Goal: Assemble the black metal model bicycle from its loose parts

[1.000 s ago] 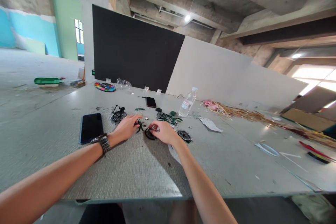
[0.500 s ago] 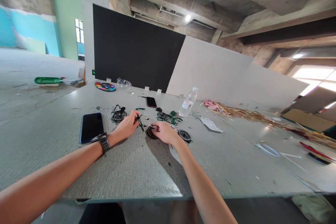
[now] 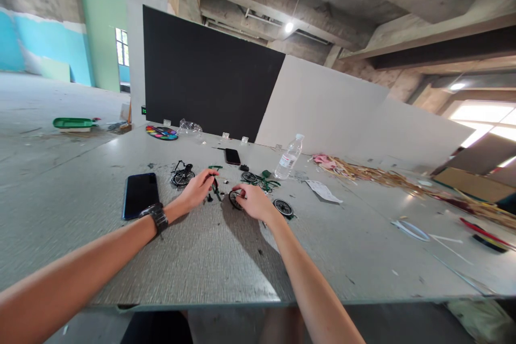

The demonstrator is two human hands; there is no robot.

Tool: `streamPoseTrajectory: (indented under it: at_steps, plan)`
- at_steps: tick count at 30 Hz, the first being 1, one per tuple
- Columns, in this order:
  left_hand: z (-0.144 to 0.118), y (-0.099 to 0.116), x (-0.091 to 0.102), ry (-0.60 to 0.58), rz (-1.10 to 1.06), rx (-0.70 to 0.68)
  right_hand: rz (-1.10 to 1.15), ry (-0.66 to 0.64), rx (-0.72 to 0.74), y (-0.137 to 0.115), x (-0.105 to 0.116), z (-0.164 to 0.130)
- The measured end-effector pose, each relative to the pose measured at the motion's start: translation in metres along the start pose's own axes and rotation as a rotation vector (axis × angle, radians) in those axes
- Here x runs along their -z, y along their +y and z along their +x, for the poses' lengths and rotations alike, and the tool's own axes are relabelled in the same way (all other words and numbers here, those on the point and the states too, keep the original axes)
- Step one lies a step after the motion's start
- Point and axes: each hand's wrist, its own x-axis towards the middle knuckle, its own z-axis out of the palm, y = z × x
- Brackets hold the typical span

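Left hand [image 3: 196,189] now pinches my green model part [image 3: 214,185], lifted off the counter [image 3: 226,258]; right hand [image 3: 252,201] has tilted the small wheel [image 3: 234,199] upright, readying their joining.

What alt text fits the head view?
Two bare hands work on small bike-model parts on a grey table: the left hand pinches a green piece, the right hand holds a wheel. A phone lies left.
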Motion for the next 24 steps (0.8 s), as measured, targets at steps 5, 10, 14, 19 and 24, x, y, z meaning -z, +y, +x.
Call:
streamPoseTrajectory:
  at_steps: [5,10,14,19,24]
  plan:
    - [0.001,0.003,0.001,-0.004,-0.224,0.056,0.075,0.044,0.007,-0.002,-0.002,0.000]
    - [-0.003,0.007,-0.001,-0.001,-0.400,0.136,0.131,0.105,0.051,-0.001,-0.006,0.002]
    - [-0.005,0.007,-0.002,0.019,-0.453,0.124,0.181,0.149,0.089,-0.003,-0.011,0.003]
    - [-0.004,0.011,-0.004,-0.027,-0.521,0.198,0.194,0.168,0.097,-0.006,-0.017,0.004]
    - [-0.003,0.012,-0.003,-0.053,-0.498,0.144,0.218,0.164,0.093,-0.006,-0.022,0.005]
